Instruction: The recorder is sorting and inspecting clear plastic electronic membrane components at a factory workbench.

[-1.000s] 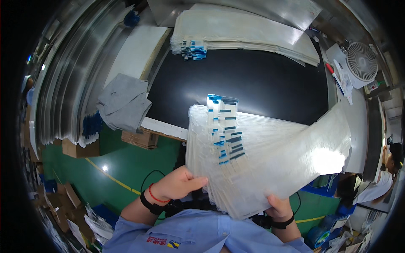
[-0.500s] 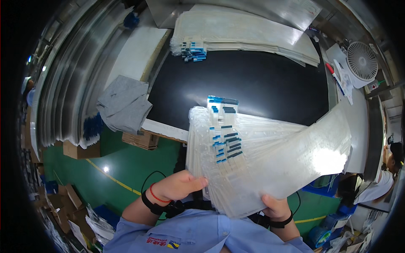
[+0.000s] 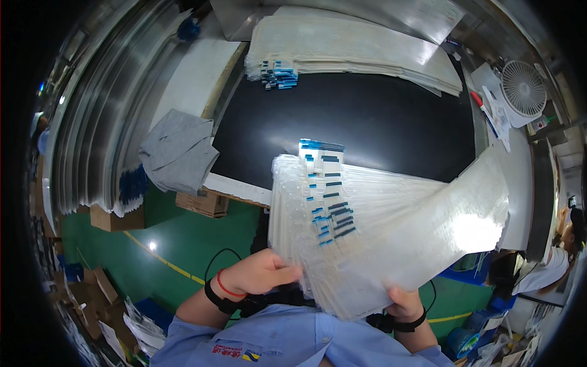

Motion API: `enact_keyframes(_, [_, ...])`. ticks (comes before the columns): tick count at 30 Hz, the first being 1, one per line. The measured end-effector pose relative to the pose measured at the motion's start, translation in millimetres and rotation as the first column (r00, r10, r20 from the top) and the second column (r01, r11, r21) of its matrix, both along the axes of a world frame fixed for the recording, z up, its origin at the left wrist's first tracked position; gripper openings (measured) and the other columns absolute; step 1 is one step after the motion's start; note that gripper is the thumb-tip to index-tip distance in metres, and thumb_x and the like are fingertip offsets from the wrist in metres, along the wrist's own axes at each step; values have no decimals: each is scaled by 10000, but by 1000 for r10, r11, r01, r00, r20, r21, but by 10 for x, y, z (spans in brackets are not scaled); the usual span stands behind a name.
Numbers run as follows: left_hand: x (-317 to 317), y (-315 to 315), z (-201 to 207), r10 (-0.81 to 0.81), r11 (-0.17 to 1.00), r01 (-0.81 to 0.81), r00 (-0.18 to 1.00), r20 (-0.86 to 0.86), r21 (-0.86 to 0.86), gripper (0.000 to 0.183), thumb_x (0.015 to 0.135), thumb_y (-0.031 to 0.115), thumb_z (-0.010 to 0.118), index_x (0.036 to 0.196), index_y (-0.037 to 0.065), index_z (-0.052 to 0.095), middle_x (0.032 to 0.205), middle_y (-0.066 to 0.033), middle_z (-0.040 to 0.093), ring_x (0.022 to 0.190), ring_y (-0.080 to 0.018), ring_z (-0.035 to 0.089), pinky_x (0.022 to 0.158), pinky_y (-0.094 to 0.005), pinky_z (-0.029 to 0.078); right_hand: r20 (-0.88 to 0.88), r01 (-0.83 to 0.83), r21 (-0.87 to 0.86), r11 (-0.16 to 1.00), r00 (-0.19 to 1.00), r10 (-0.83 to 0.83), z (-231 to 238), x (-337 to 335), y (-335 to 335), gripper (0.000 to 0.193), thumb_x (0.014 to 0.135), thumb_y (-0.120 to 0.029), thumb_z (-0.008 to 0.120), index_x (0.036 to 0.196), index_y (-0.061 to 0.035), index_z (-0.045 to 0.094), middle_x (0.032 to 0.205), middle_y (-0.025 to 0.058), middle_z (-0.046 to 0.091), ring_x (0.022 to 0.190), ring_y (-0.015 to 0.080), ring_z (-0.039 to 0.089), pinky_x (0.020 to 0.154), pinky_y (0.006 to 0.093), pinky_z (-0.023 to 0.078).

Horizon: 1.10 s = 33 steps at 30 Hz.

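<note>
A thick stack of long, translucent plastic sheets lies fanned out in front of me, over the table's near edge. Small tabs in blue and black run along its left part in staggered steps. My left hand is closed on the near left edge of the sheets, thumb on top, its other fingers largely hidden. At the near right edge, my right hand pinches the sheets with its thumb on top and the fingers out of sight underneath.
Across the black table mat lies a second pile of similar sheets. Grey cloth hangs at the table's left corner. A white fan and a red marker are on the right. Cardboard boxes stand below left.
The fan of sheets has spread a little, and the blue and black tabs now step more evenly toward me. My left thumb has shifted slightly; my right hand has moved slightly to the right.
</note>
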<state>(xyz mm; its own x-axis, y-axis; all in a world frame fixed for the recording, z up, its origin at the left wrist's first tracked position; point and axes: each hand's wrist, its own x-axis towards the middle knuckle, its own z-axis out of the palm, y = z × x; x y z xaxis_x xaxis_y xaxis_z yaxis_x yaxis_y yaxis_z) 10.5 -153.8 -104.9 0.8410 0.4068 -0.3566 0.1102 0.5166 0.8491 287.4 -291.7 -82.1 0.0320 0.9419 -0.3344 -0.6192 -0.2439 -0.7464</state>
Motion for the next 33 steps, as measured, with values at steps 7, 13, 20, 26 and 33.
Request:
enact_keyframes(7, [144, 13, 116, 244, 969, -240, 967, 69, -58, 356, 1007, 238, 468, 1211, -36, 570, 1144, -65, 625, 1062, -134, 546, 924, -277, 431, -64, -23, -63, 998, 998, 19, 18, -88, 73, 744, 767, -210, 762, 1377, -32, 374, 1322, 135, 488, 1219, 287, 480, 1018, 415, 391])
enact_keyframes(13, [-42, 4, -185, 350, 866, -329, 937, -15, -377, 376, 1012, 236, 449, 1223, -55, 561, 1162, -68, 623, 1067, -136, 547, 933, -275, 423, 51, -19, -114, 993, 998, 25, 67, -139, 118, 730, 771, -213, 751, 1368, -15, 380, 1307, 132, 496, 1204, 274, 484, 1015, 406, 383])
enact_keyframes(20, [72, 15, 58, 223, 969, -223, 975, -13, -110, 335, 1003, 198, 467, 1176, -64, 584, 1097, -55, 633, 985, -103, 545, 878, -265, 436, -81, -23, -56, 998, 997, 19, 52, -100, 66, 712, 769, -220, 754, 1351, -12, 402, 1291, 125, 514, 1194, 277, 491, 1010, 404, 388])
enact_keyframes(26, [0, 69, 36, 169, 976, -162, 985, 39, -143, 324, 982, 136, 489, 1232, -60, 555, 1189, -73, 617, 1085, -130, 542, 957, -272, 418, 29, -83, -85, 993, 996, 86, -24, 1, -7, 749, 766, -223, 765, 1372, -21, 375, 1322, 131, 487, 1210, 287, 482, 1011, 415, 393])
enact_keyframes(33, [90, 42, 105, 222, 968, -215, 974, 41, -125, 308, 944, 99, 557, 1224, -29, 571, 1147, -65, 634, 1050, -131, 559, 929, -273, 436, -11, 49, -128, 991, 999, -50, 15, -46, 10, 769, 764, -204, 765, 1385, -21, 350, 1333, 134, 476, 1215, 290, 478, 1017, 426, 395])
